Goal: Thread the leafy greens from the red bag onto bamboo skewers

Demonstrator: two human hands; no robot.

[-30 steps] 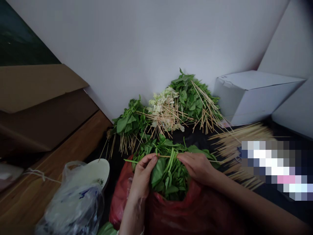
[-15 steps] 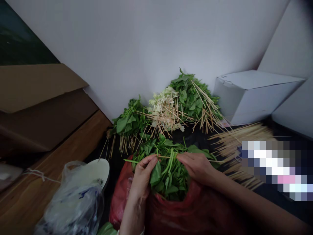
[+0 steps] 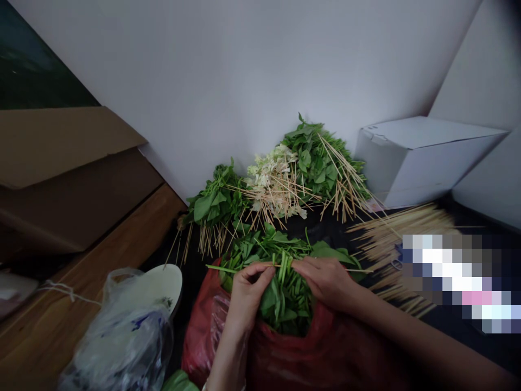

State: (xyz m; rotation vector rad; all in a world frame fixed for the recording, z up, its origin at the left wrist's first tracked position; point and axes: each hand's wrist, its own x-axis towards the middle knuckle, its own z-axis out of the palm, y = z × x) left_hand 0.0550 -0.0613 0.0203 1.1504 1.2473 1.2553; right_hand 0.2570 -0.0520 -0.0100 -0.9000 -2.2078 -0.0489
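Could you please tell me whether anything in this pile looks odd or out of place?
One skewered bunch stands out: it is pale and whitish, while the bunches of green leaves on either side are dark green. I cannot tell whether it is wilted or another plant.

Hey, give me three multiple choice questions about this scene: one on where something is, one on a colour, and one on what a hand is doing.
1. Where is the white box?
A. On the wooden surface, left of the hands
B. Right of the leafy piles, by the wall
C. Inside the bag

2. What colour is the plastic bag below the hands?
A. Blue
B. Yellow
C. Red

3. What is the left hand doing?
A. Resting on the wooden surface
B. Touching the leafy greens
C. Holding a white plate

Answers:
1. B, it sits right of the piles.
2. C, red plastic surrounds the greens.
3. B, its fingers lie on the greens.
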